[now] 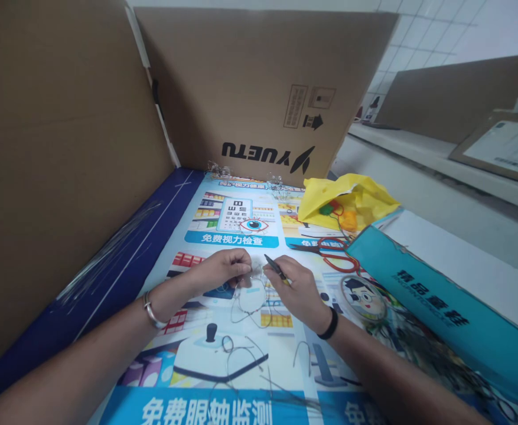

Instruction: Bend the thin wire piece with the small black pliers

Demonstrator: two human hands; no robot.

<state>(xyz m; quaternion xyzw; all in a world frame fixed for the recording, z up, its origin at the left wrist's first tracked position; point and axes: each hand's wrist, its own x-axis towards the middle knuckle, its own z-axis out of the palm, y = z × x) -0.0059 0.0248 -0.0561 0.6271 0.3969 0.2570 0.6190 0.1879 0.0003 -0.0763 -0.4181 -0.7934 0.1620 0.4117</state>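
My left hand is closed, thumb and fingers pinching the upper end of a bent thin wire piece. That piece has rounded loops and hangs just above the printed mat. Close by on the right, my right hand is closed around a slim, dark pen-like tool with a yellow part; its exact kind is unclear. Its thumb and fingertip are near the wire, but whether they also grip it is too small to tell. Loose bent wires lie on the mat below the hands.
Red-handled scissors lie right of the hands, by a yellow bag with coloured thread. A teal box borders the right side. Straight wires lie left. Wire pieces sit at the back before a cardboard wall.
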